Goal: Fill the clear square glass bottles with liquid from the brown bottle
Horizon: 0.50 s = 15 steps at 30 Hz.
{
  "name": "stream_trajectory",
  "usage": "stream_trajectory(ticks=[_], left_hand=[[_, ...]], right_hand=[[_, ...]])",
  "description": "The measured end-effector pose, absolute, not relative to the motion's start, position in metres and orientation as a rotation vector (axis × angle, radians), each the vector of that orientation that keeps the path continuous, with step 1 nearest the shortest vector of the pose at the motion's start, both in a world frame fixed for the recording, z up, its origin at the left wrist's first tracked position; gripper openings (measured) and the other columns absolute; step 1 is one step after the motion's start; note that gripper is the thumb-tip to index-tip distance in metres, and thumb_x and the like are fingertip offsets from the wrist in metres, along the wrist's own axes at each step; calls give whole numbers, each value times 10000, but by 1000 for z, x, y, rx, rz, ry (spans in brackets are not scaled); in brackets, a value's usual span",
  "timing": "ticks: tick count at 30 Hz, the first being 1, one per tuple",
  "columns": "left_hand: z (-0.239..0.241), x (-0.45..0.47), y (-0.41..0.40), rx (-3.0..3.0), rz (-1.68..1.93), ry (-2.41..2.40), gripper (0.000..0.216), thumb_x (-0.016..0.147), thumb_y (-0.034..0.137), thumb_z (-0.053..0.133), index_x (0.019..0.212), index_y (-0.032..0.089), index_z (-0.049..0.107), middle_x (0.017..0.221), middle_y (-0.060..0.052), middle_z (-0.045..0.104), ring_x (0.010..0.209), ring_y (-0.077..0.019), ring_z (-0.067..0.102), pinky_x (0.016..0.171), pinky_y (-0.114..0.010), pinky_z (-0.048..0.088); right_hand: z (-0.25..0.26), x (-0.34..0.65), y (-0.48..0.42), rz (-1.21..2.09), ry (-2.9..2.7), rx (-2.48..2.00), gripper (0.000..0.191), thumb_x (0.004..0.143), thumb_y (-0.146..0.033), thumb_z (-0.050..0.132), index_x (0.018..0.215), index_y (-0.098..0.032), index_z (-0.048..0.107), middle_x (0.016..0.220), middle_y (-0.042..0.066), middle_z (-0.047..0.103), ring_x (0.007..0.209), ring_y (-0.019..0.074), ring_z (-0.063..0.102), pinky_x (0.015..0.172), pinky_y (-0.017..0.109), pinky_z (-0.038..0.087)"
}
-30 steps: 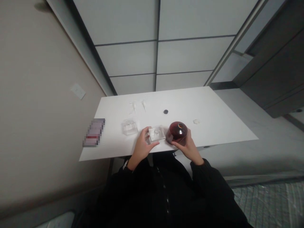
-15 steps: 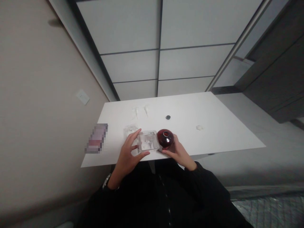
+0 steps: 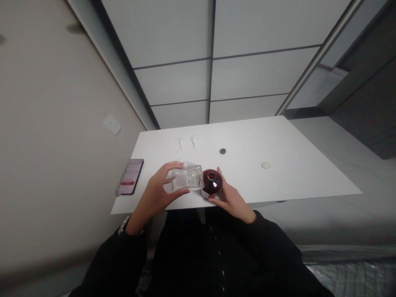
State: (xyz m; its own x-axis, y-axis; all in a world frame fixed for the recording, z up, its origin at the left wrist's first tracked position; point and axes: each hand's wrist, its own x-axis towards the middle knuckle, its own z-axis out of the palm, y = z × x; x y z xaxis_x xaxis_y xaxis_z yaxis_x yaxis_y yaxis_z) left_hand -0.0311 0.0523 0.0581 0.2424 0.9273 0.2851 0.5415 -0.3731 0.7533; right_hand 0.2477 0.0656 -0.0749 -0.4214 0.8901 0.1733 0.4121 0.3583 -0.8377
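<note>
My left hand (image 3: 157, 187) is closed around a clear square glass bottle (image 3: 184, 179), thumb in front and fingers behind. The bottle is tipped to the right, its neck end close to the dark red round bottle (image 3: 213, 182). My right hand (image 3: 230, 198) grips that red bottle from its right side. Its round opening faces up with no cap on it. Whether the two bottles touch, and whether any liquid flows between them, I cannot tell.
On the white table (image 3: 297, 165) lie two whitish pump tops (image 3: 193, 142), a dark round cap (image 3: 222, 151) and a small pale translucent piece (image 3: 266, 165). A phone (image 3: 131, 177) lies at the left edge. Beyond the table stand panelled doors (image 3: 176, 82).
My left hand has tipped the clear bottle from facing me over to the right, toward the red one. The view has shifted slightly. My right hand keeps its hold.
</note>
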Motion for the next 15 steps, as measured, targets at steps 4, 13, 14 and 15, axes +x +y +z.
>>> stream_trajectory(ticks=[4,13,14,15], left_hand=[[64,-32,56,2077,962,1325,532,866,473,863,1304,269,640,1403,-110,669,1353,-302,646,959,-455,693],[79,-32,61,2179,868,1316,503,889,465,840,1314,275,648,1419,-108,672,1333,-289,662,961,-447,692],[80,-32,62,2186,861,1313,498,891,461,839,1313,276,647,1423,-106,671,1334,-288,661,960,-445,693],[82,-31,62,2193,853,1311,496,893,457,838,1314,278,646,1427,-105,670,1337,-288,659,961,-445,692]], right_hand=[[-75,247,66,923,-2017,-1125,1168,941,-482,762,1736,-305,-75,1604,144,585,1375,380,659,1108,551,553],[-74,246,66,927,-1984,-1117,1167,924,-467,789,1741,-313,-30,1634,129,555,1402,380,638,1131,552,537],[-73,246,66,930,-1984,-1117,1167,921,-466,791,1742,-315,-26,1635,128,554,1397,381,641,1126,553,540],[-73,246,65,932,-1984,-1118,1165,920,-464,792,1742,-317,-21,1635,126,555,1387,381,649,1119,552,545]])
